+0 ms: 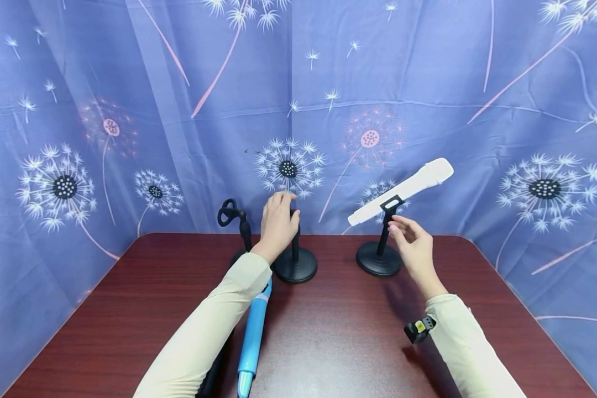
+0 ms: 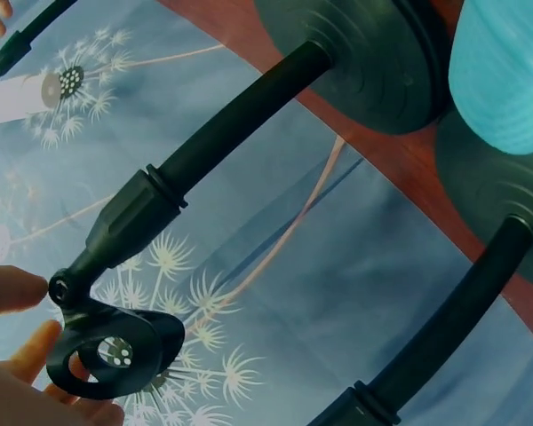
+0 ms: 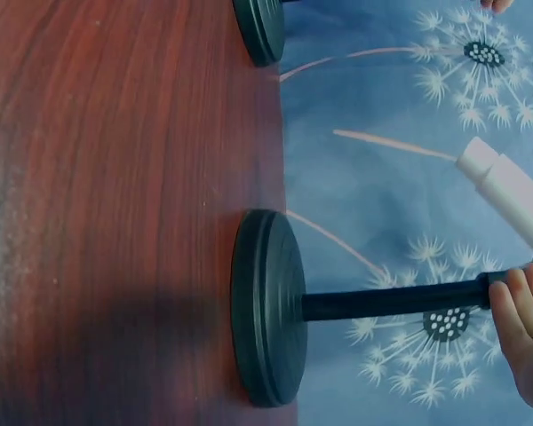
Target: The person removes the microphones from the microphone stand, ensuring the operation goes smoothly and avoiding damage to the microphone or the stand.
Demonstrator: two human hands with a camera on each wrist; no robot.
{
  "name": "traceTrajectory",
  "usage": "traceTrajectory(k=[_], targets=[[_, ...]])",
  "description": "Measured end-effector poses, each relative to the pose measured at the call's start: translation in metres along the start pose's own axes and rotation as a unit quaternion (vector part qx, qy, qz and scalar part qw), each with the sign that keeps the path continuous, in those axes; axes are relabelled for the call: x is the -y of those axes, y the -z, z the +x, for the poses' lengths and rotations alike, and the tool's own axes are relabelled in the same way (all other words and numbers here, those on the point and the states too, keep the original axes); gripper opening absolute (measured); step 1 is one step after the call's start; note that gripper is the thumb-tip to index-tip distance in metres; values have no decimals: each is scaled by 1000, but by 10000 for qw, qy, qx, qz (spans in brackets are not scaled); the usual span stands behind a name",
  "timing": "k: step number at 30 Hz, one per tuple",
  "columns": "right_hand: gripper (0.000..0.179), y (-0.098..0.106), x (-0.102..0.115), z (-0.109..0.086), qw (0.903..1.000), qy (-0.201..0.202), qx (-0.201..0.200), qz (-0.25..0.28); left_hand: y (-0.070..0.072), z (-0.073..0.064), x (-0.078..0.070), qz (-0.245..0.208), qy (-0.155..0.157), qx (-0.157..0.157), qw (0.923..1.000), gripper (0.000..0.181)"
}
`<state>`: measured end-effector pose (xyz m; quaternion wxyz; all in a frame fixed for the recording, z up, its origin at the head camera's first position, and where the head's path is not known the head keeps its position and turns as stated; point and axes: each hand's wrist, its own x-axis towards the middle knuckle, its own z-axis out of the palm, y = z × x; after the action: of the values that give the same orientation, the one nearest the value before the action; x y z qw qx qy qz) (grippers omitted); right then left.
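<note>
Left hand (image 1: 278,221) in a narrow grip on the clip (image 2: 151,337) of the middle stand (image 1: 296,268); right hand (image 1: 417,251) holding the neck of the right stand (image 1: 377,260).
Right of the middle stand: white microphone (image 1: 408,190), tilted, atop the right stand. Just left: left stand (image 1: 246,235). In front, slightly left: blue microphone (image 1: 252,334), partly hidden by the sleeve (image 1: 204,326).

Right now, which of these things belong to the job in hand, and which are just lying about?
Seemingly in the job:
middle stand, at the left hand
right stand, at the right hand
white mic, on that stand

Seemingly idle, though perhaps for later:
left stand
blue mic
</note>
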<state>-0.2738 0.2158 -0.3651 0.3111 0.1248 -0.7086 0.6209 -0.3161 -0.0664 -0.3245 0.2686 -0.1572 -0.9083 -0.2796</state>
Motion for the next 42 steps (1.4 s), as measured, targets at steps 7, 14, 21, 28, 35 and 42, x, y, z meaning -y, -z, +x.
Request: traceTrajectory(k=[7, 14, 21, 28, 35, 42], targets=[[29, 3, -3, 3, 9971, -214, -570, -450, -1, -7, -2, 60, -480, -259, 9985, 31], [37, 1, -2, 7, 9938, -525, -269, -940, -3, -13, -10, -125, -974, -249, 9949, 31], [45, 0, -23, 16, 9907, -1150, 59, -728, -11, -22, -16, -214, -1356, -216, 9903, 30], [49, -1, -51, 22, 9886, -1342, 155, -669, -16, -33, -20, -294, -1582, 20, 9870, 32], [46, -2, -54, 25, 9888, -1283, 111, -758, -20, -43, -21, -224, -1643, 600, 9843, 35], [44, -3, -52, 25, 9880, -1215, 285, -905, -22, -49, -19, -104, -1646, 890, 9823, 34]])
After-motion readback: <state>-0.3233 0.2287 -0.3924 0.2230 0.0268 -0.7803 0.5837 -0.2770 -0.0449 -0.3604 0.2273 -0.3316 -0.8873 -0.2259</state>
